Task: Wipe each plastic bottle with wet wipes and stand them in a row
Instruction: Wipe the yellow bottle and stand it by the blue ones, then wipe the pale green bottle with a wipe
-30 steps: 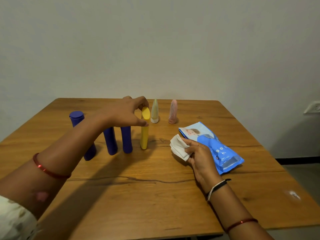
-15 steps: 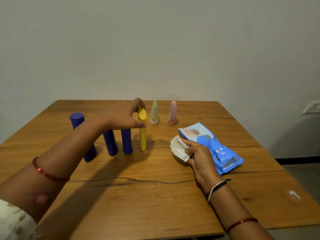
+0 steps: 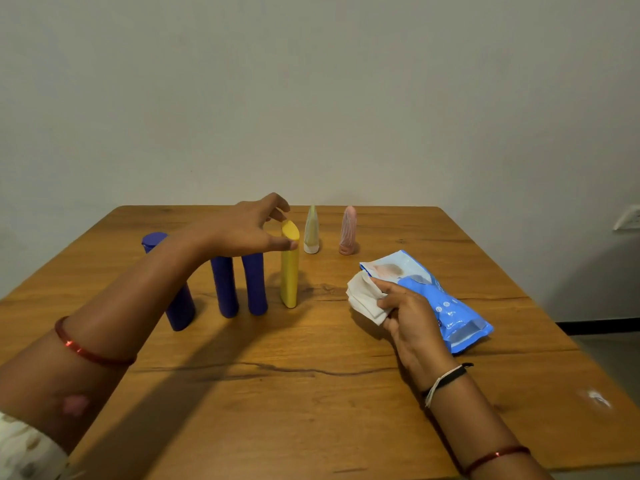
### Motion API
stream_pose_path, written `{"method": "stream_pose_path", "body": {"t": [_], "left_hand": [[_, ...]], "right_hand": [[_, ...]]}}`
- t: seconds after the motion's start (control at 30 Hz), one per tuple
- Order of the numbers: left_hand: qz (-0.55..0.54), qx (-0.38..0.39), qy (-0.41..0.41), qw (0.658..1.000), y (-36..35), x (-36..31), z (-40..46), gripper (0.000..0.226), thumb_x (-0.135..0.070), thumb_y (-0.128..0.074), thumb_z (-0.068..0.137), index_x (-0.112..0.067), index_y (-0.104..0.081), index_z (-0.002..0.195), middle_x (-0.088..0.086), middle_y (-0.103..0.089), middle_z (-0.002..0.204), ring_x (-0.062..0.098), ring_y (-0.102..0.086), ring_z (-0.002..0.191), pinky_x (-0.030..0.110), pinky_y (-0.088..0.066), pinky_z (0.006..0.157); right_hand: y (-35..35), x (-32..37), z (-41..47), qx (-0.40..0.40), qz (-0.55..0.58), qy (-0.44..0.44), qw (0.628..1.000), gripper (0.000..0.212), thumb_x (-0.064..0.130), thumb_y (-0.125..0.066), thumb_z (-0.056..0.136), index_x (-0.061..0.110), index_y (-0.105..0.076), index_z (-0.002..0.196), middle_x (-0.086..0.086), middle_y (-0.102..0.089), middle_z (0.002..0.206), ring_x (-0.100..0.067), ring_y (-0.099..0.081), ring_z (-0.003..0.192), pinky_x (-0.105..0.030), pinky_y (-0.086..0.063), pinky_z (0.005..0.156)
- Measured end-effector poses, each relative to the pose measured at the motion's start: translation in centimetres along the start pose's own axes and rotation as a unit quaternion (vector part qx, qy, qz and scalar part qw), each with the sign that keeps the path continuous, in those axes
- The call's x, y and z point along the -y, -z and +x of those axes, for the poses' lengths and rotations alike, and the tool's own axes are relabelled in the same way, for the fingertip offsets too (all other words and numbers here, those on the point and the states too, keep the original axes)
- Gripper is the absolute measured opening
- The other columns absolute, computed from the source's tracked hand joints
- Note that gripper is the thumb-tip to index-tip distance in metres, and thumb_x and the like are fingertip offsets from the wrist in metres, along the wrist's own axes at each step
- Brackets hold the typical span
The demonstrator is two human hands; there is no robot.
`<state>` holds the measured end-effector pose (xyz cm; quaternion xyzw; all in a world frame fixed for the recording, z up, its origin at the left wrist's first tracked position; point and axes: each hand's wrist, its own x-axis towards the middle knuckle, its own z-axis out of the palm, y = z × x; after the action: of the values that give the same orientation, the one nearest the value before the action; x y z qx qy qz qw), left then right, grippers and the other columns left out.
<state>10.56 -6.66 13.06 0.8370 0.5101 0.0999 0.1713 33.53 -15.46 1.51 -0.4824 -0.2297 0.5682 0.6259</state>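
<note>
1. Plain grey-white wall (image 3: 346, 98) backs your wooden table (image 3: 311, 393), whose warm top has a dark crack running across it; a wall socket (image 3: 628, 219) sits at 3 o'clock.
2. Your left hand (image 3: 247, 230) pinches the top of the yellow bottle (image 3: 289, 268), thumb and fingers curled on its cap as it stands upright at centre.
3. Three purple bottles (image 3: 224, 285) stand upright toward 9 o'clock of it, one partly behind your forearm.
4. A pale green tube (image 3: 311, 230) and a pink tube (image 3: 348, 231) stand toward 12 o'clock.
5. Your right hand (image 3: 412, 317) grips a crumpled white wet wipe (image 3: 363, 299) at 3 o'clock, against the blue wipes pack (image 3: 460, 323) lying flat.
</note>
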Motion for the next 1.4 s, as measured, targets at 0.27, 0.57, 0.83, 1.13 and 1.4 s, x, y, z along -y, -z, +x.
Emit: {"method": "stream_pose_path", "body": {"t": [0.27, 0.57, 0.83, 1.13, 1.4], "left_hand": [[0.019, -0.006, 0.027, 0.999, 2.5, -2.0, 5.3, 0.069, -0.056, -0.057, 0.086, -0.019, -0.038, 0.141, 0.002, -0.047, 0.143, 0.021, -0.045, 0.129, 0.033, -0.036, 0.101], [0.064, 0.061, 0.062, 0.994, 2.4, -1.7, 11.0, 0.065, -0.053, -0.054, 0.089, -0.013, -0.042, 0.139, 0.008, -0.045, 0.144, 0.026, -0.043, 0.131, 0.040, -0.035, 0.109], [0.084, 0.069, 0.073, 0.991, 2.0, -0.8, 13.2, 0.067, -0.053, -0.055, 0.089, -0.012, -0.040, 0.141, 0.009, -0.043, 0.146, 0.028, -0.041, 0.132, 0.040, -0.033, 0.109], [0.119, 0.064, 0.067, 0.989, 0.8, -0.5, 15.1, 0.066, -0.047, -0.062, 0.087, -0.013, -0.041, 0.140, 0.009, -0.050, 0.140, 0.026, -0.046, 0.128, 0.038, -0.037, 0.106], [0.120, 0.130, 0.059, 0.982, 0.1, -0.6, 16.1, 0.058, -0.028, -0.069, 0.085, -0.010, -0.046, 0.136, 0.009, -0.052, 0.137, 0.026, -0.049, 0.125, 0.037, -0.040, 0.105]], "right_hand": [[-1.1, 3.3, 2.9, -0.004, 0.080, 0.015, 0.997, 0.045, -0.018, -0.025, 0.079, -0.002, -0.064, 0.097, -0.013, -0.069, 0.088, -0.028, -0.065, 0.087, -0.037, -0.054, 0.085], [-1.1, 1.4, 4.7, -0.023, 0.013, -0.012, 1.000, 0.041, -0.016, -0.033, 0.078, 0.006, -0.065, 0.091, -0.013, -0.066, 0.098, -0.030, -0.065, 0.092, -0.043, -0.055, 0.081], [-0.9, 1.8, 4.9, -0.016, 0.022, -0.010, 1.000, 0.044, -0.014, -0.032, 0.080, 0.004, -0.066, 0.100, -0.010, -0.068, 0.094, -0.024, -0.067, 0.083, -0.036, -0.057, 0.069], [-0.5, 2.0, 5.4, -0.016, 0.040, -0.007, 0.999, 0.046, -0.014, -0.031, 0.079, 0.001, -0.065, 0.106, -0.017, -0.067, 0.107, -0.034, -0.065, 0.099, -0.046, -0.050, 0.090], [-0.2, 2.3, 5.7, -0.009, 0.061, -0.002, 0.998, 0.043, -0.015, -0.032, 0.080, 0.003, -0.067, 0.098, -0.015, -0.068, 0.101, -0.034, -0.064, 0.099, -0.044, -0.050, 0.090]]}}
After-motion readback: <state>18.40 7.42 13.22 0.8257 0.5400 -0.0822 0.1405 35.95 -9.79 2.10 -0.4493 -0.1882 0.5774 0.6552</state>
